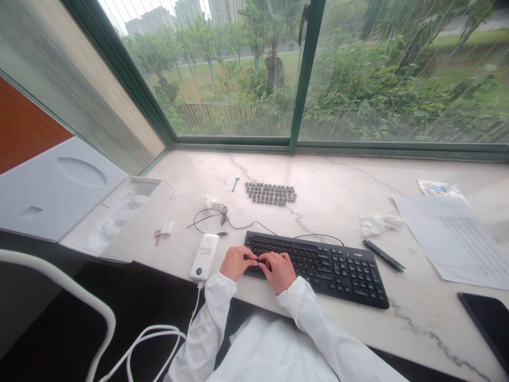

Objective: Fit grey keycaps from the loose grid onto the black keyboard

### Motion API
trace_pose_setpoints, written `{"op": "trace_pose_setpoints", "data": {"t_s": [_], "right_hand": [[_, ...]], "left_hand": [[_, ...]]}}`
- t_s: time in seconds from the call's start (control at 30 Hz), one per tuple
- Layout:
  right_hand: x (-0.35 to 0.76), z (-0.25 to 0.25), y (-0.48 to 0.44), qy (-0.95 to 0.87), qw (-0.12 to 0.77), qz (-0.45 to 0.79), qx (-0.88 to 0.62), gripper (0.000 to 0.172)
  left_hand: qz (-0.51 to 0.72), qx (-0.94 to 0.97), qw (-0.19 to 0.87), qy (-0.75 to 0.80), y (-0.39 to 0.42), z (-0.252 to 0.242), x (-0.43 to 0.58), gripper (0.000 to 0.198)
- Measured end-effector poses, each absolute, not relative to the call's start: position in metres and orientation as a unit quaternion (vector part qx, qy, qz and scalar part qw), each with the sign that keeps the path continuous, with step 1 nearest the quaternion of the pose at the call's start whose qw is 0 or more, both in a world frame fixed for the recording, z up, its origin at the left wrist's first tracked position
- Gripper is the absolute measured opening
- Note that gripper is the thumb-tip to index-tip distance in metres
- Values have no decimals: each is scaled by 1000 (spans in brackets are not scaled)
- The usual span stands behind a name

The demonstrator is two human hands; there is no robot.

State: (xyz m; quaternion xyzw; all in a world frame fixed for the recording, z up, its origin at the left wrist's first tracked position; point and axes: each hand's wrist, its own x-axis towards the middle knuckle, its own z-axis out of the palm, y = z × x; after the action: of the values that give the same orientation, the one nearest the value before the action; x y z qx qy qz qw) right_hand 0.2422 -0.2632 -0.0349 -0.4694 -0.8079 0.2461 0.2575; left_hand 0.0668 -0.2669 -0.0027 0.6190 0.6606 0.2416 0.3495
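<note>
A black keyboard (pixel 318 265) lies at a slant on the marble-patterned sill, its cable running off behind it. Over its left end, my left hand (pixel 237 262) and my right hand (pixel 279 270) meet with thumbs and index fingers pinched close together, touching the keys. Whatever sits between the fingertips is too small or hidden to make out. Behind the keyboard, loose grey keycaps (pixel 271 193) stand in several rows. A small blue tool (pixel 236 183) rests to their left.
Left of my hands are a white power bank (pixel 205 257), a coiled black cable (pixel 223 213), a key (pixel 157 237) and an open white box (pixel 131 217). To the right lie a black pen (pixel 384 255), crumpled tissue (pixel 379 224), printed paper (pixel 457 233) and a phone (pixel 487 323). Windows (pixel 238 95) close off the back.
</note>
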Motion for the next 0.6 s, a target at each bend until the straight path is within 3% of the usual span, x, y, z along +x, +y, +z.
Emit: {"op": "trace_pose_setpoints", "data": {"t_s": [0.33, 0.6], "right_hand": [[240, -27, -255, -776, 223, 297, -509, 13], [233, -2, -239, -737, 133, 362, -556, 10]], "left_hand": [[206, 635, 344, 660, -263, 1, 66, 10], [120, 676, 289, 667, -256, 4, 70, 6]]}}
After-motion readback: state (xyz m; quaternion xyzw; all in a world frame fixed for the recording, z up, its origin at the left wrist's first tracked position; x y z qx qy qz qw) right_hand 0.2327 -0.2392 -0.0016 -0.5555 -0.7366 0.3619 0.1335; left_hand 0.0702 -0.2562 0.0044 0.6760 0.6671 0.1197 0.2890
